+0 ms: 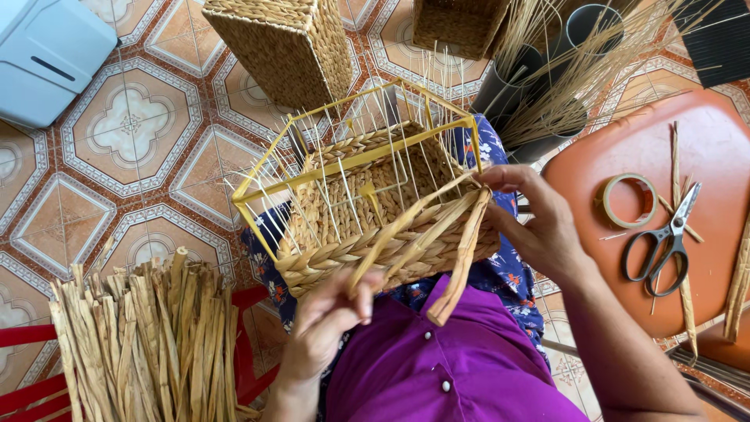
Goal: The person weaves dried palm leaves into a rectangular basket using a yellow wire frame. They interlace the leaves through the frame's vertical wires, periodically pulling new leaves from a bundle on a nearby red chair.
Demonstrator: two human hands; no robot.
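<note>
Left hand [332, 320]: your fingers pinch a strand [391, 242]
Right hand [539, 227]: your fingers grip the basket [367, 203] corner, strand ends beneath

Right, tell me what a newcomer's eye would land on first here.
First, the half-woven basket on its yellow wire frame, resting on the person's lap at centre. The left hand pinches a straw strand at its near edge, and the right hand steadies its right corner. Next come the bundle of dried straw strips at lower left and the scissors and tape roll on the orange stool at right.
</note>
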